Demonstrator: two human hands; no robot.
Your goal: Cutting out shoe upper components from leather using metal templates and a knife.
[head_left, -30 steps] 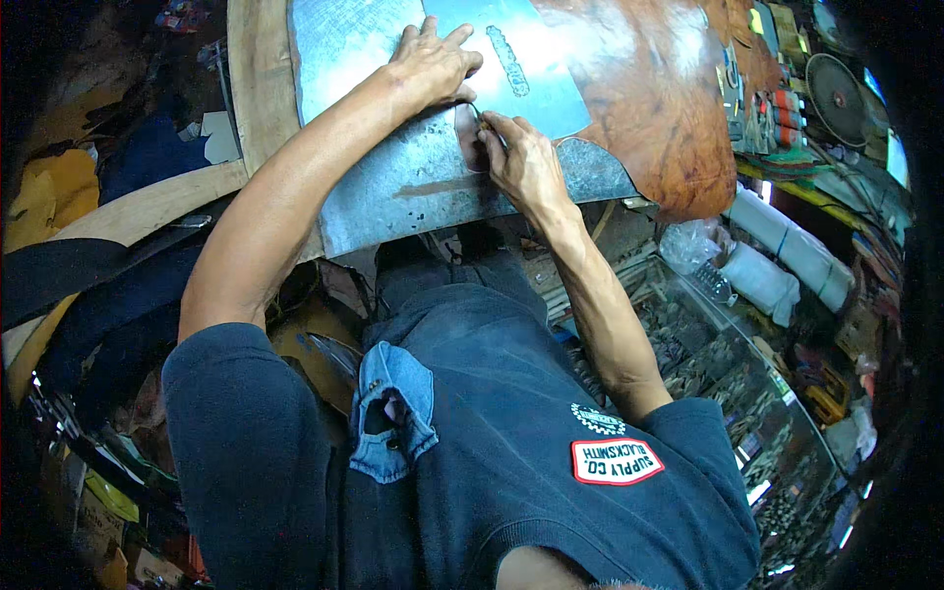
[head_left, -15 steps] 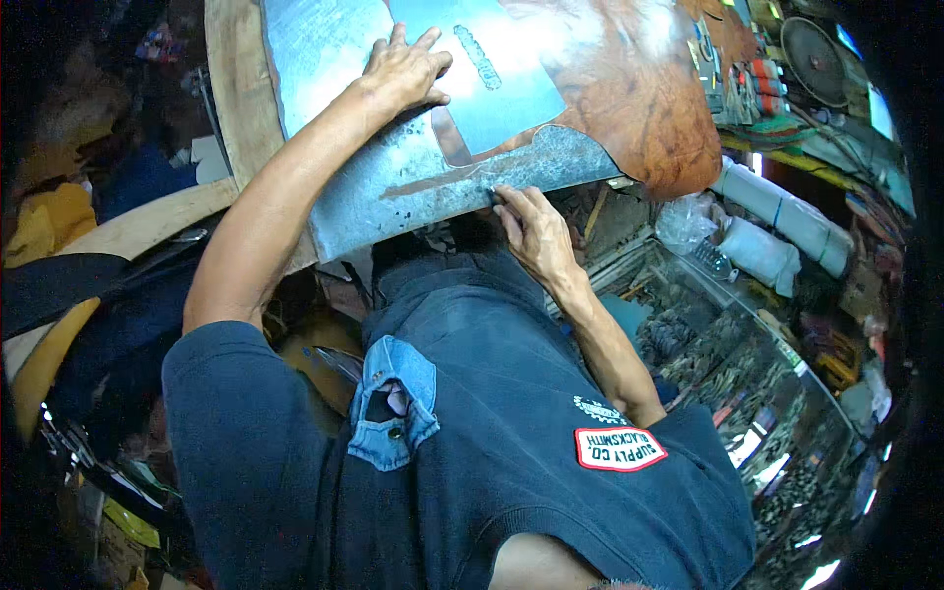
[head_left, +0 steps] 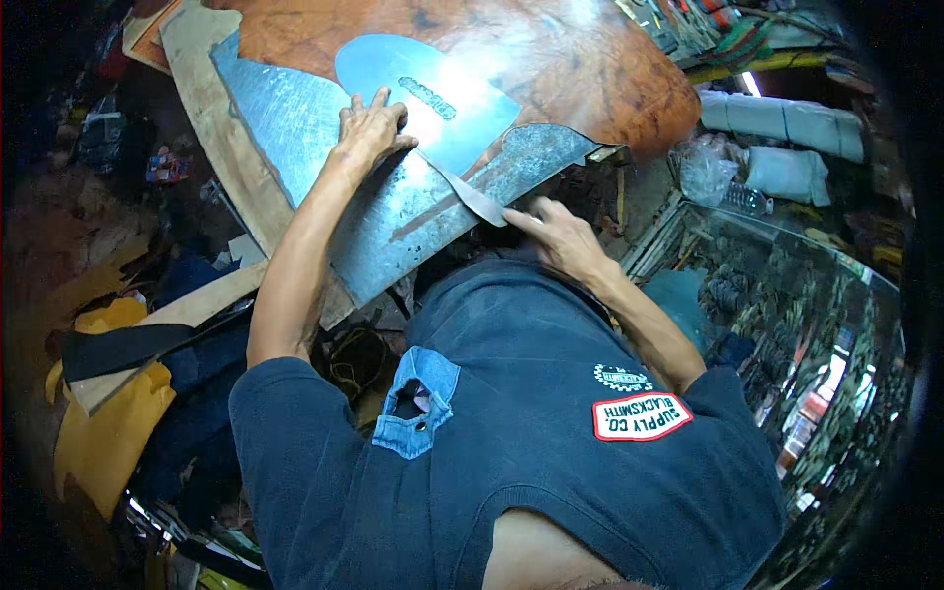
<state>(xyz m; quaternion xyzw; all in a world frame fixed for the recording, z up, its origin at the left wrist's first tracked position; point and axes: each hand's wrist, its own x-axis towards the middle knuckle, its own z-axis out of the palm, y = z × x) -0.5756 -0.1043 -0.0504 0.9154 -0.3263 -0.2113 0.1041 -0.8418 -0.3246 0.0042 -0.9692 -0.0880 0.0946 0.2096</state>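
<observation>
My left hand (head_left: 372, 136) lies with fingers spread on a smooth, pale, round-ended flat piece (head_left: 442, 74), which carries a small dark printed mark. This piece rests on a scuffed grey metal sheet (head_left: 393, 231) and partly over a large brown leather hide (head_left: 580, 59). From its near edge a thin light strip, apparently leather (head_left: 479, 202), curls across the metal sheet and past its edge. My right hand (head_left: 565, 239) is at the strip's free end, index finger stretched along it and seemingly pinching it; the thumb is hidden.
Pale wooden boards (head_left: 221, 128) border the sheet on the left. Yellow leather scraps (head_left: 113, 433) lie lower left. At right stand a glass-topped case (head_left: 787, 285), white wrapped rolls (head_left: 787, 123) and a clear plastic bag (head_left: 705, 167).
The strip has come up from beside the pale piece and bends toward my right hand, which has moved slightly down and right. The view has turned; my left hand still presses the piece.
</observation>
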